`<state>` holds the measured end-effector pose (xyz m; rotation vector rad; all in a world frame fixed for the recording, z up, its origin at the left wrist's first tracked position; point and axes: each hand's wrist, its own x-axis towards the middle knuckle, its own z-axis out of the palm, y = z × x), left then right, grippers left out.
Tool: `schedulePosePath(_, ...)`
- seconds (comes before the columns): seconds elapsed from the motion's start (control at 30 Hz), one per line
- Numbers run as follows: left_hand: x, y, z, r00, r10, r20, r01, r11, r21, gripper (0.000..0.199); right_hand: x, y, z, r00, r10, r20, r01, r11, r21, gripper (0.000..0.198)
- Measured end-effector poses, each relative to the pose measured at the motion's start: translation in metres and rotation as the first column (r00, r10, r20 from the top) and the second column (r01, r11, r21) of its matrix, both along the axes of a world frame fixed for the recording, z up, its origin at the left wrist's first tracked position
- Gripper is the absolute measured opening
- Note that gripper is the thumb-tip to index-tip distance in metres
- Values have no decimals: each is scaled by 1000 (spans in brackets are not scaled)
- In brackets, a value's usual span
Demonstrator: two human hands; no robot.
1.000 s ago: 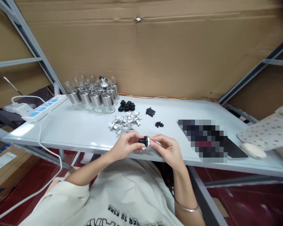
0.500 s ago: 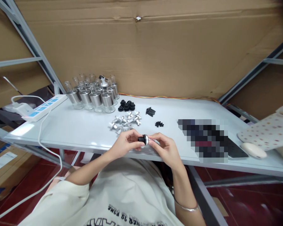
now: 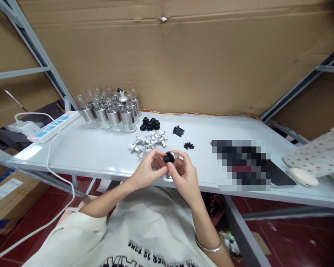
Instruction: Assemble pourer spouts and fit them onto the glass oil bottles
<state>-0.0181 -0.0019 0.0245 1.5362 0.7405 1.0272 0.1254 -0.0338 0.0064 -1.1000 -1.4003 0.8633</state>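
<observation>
Between my two hands, just above the table's near edge, is a bottle pourer [image 3: 169, 157] with a black ribbed rubber stopper and a silver-white collar. My right hand [image 3: 185, 176] pinches it from the right, thumb and fingers about the collar. Closed in from the left, my left hand [image 3: 149, 170] has its thumb and fingertips at the black stopper end. Beyond my left hand lies a pile of silver-white pourer spouts [image 3: 151, 140]. Behind those sit several black rubber stoppers [image 3: 150, 124]. Small black caps [image 3: 189, 145] and thin black pieces [image 3: 178, 131] lie to the right.
Glass bottles with metal sleeves [image 3: 114, 116] stand at the back left, one topped with a pourer. A power strip [image 3: 54, 128] with a white cable lies at the left edge. On the right are a blurred-out dark flat object [image 3: 245, 163], a white oval case [image 3: 303, 177] and a dotted pouch [image 3: 314, 154].
The pourer has tilted, so its black stopper end faces more toward me, and it sits slightly higher. My right hand has moved left and turned, with its thumb now nearer the stopper.
</observation>
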Motion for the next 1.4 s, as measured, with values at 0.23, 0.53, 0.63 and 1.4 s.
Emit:
schedulePosePath(0.23,-1,1,-2,1000,-12,5,12,1000,-4,29,13,5,2,955,146,-258,-171,982,-77,30)
schedulePosePath(0.53,-2,3,-1,976,-214,47,217,974,-70,35,17,3,2,941,242,-236,-273,955,-113,35)
schedulePosePath(0.63,-2,3,0,958,-266,106,274,959,-77,33,17,4,1,939,260,-227,-292,949,-122,36)
schedulePosePath(1.4,-7,-1,6,946,-281,-162,282,959,-17,33,19,1,2,944,322,-79,-329,936,-122,28)
